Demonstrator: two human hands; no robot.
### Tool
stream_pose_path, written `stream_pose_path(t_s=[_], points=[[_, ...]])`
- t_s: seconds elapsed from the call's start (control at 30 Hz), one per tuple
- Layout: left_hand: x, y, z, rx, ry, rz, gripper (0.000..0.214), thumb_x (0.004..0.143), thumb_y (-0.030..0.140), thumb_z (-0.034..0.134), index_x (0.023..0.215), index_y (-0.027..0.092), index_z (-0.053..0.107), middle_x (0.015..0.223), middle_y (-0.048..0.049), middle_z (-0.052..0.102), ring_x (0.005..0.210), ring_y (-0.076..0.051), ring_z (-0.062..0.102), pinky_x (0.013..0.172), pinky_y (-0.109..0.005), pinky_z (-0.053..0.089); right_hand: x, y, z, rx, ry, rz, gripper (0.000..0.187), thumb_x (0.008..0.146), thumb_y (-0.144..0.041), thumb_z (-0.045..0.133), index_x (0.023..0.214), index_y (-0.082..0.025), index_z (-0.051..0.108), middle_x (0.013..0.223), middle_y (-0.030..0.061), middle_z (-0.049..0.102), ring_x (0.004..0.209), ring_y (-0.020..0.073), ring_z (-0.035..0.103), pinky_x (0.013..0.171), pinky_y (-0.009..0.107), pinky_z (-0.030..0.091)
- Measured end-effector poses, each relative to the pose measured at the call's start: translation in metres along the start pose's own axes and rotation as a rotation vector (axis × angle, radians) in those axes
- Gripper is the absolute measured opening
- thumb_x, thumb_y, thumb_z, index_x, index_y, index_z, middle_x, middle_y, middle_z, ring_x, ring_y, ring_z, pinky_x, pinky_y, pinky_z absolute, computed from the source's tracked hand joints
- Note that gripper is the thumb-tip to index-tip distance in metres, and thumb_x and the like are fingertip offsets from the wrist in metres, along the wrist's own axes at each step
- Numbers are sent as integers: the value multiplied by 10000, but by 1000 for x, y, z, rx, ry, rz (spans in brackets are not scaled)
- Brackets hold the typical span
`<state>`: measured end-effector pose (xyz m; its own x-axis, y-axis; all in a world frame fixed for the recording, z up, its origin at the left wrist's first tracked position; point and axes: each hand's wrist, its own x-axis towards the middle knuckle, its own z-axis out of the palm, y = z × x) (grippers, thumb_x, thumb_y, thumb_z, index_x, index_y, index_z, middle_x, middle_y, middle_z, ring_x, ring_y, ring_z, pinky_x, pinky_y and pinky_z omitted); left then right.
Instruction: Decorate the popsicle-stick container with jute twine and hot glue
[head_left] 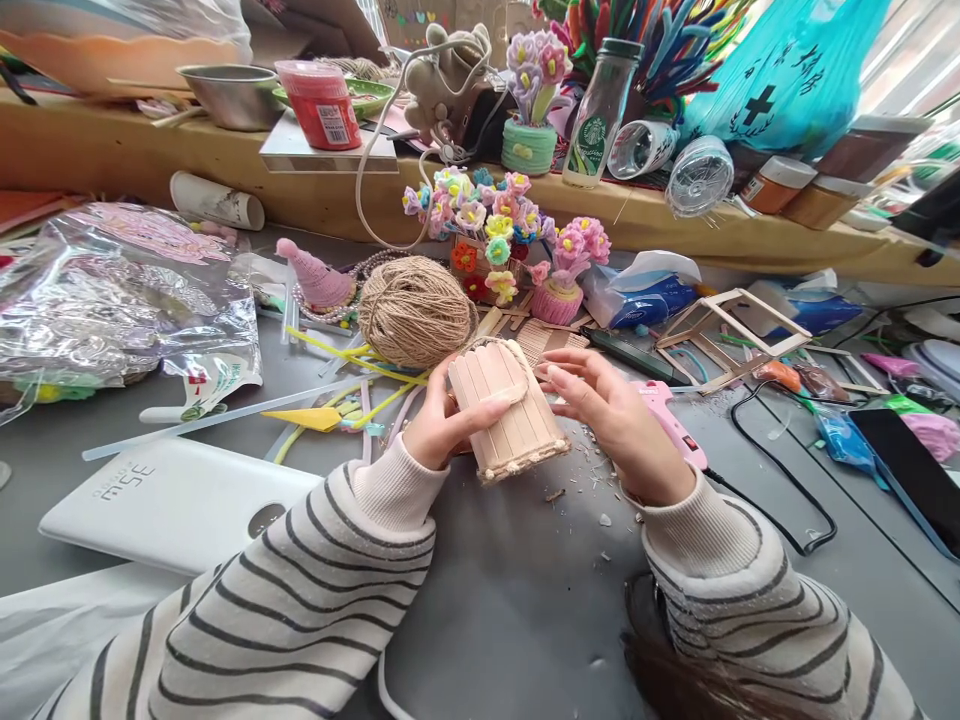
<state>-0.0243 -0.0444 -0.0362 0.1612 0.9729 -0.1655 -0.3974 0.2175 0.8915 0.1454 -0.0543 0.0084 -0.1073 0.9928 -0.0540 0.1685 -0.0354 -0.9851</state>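
My left hand point(450, 420) is closed around a small holder made of flat wooden craft sticks point(491, 395), its thumb pressed across the front. Twine with pale lumps edges the holder's bottom, and more twine runs along its upper right side. Just right of the holder is my right hand point(600, 400), fingers extended and apart; whether a fingertip touches the twine I cannot tell. Behind the holder sits a ball of jute twine point(416, 310). A pink glue gun point(671, 425) lies beside my right hand, partly hidden by it.
Pipe-cleaner flowers point(499, 225) stand behind the twine ball. A white power bank point(172, 495) lies at left, a phone point(915, 470) at far right. A black cable point(784, 530) curls across the right side. Stick frames point(735, 330) lie at back right. A bottle point(604, 115) stands on the shelf.
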Motion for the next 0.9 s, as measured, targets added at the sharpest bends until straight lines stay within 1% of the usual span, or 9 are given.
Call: stream_pose_path(t_s=[0.07, 0.17, 0.3, 0.4, 0.47, 0.53, 0.63, 0.77, 0.9], points=[[-1, 3, 2, -4, -11, -28, 866, 503, 313, 801, 1253, 164, 392, 1178, -147, 549, 1110, -405, 505, 874, -532, 450, 0, -2, -2, -53, 18, -116, 282, 789, -417, 565, 988, -218, 591, 1099, 54, 583, 993, 176, 556, 816, 325, 471], [-4, 9, 7, -27, -60, -76, 819, 511, 306, 783, 1230, 154, 419, 1153, -140, 566, 1095, -395, 520, 867, -513, 460, -2, -4, -4, -131, -15, -258, 208, 817, -327, 540, 957, -212, 642, 1069, 65, 584, 1049, 176, 532, 879, 324, 448], [-8, 15, 12, -61, -108, -130, 777, 517, 291, 763, 1204, 136, 437, 1075, -132, 601, 1093, -396, 522, 869, -515, 460, -5, -4, -5, -216, -49, -399, 214, 837, -256, 510, 990, -237, 658, 1169, 62, 553, 1181, 176, 452, 1006, 353, 365], [-9, 15, 15, -113, -117, -188, 799, 498, 298, 758, 1211, 139, 434, 1089, -138, 605, 1070, -404, 539, 858, -535, 461, -6, -3, -4, -245, -94, -449, 227, 853, -239, 490, 1008, -245, 655, 1206, 58, 543, 1191, 177, 450, 1030, 376, 345], [-10, 15, 16, -135, -80, -213, 786, 514, 283, 750, 1220, 164, 426, 1118, -122, 601, 1068, -383, 548, 851, -510, 473, -6, -4, -4, -251, -73, -468, 220, 844, -251, 514, 1017, -237, 649, 1192, 69, 551, 1171, 191, 473, 986, 380, 396], [-11, 15, 17, -149, -34, -206, 747, 541, 257, 735, 1216, 164, 429, 1127, -110, 603, 1077, -351, 550, 860, -453, 480, -6, -5, -4, -297, 4, -508, 193, 820, -260, 558, 980, -223, 660, 1132, 79, 578, 1118, 200, 514, 927, 375, 445], [-14, 18, 20, -173, -88, -224, 653, 603, 239, 693, 1204, 146, 455, 1108, -97, 615, 1083, -310, 553, 877, -389, 476, -7, -9, -7, -481, 112, -670, 121, 791, -221, 603, 878, -209, 686, 987, 71, 632, 981, 189, 571, 872, 368, 465], [-15, 19, 22, -212, -169, -237, 550, 634, 251, 673, 1148, 130, 519, 977, -77, 665, 1021, -285, 591, 889, -379, 471, -9, -15, -10, -731, 121, -911, 120, 803, -184, 588, 855, -192, 695, 840, 67, 674, 815, 176, 580, 745, 342, 494], [-14, 16, 22, -227, -166, -228, 510, 632, 219, 672, 1121, 139, 547, 954, -60, 678, 1005, -281, 605, 901, -379, 472, -12, -18, -11, -894, 111, -1046, 132, 820, -166, 564, 845, -151, 693, 792, 81, 686, 751, 175, 577, 678, 322, 500]])
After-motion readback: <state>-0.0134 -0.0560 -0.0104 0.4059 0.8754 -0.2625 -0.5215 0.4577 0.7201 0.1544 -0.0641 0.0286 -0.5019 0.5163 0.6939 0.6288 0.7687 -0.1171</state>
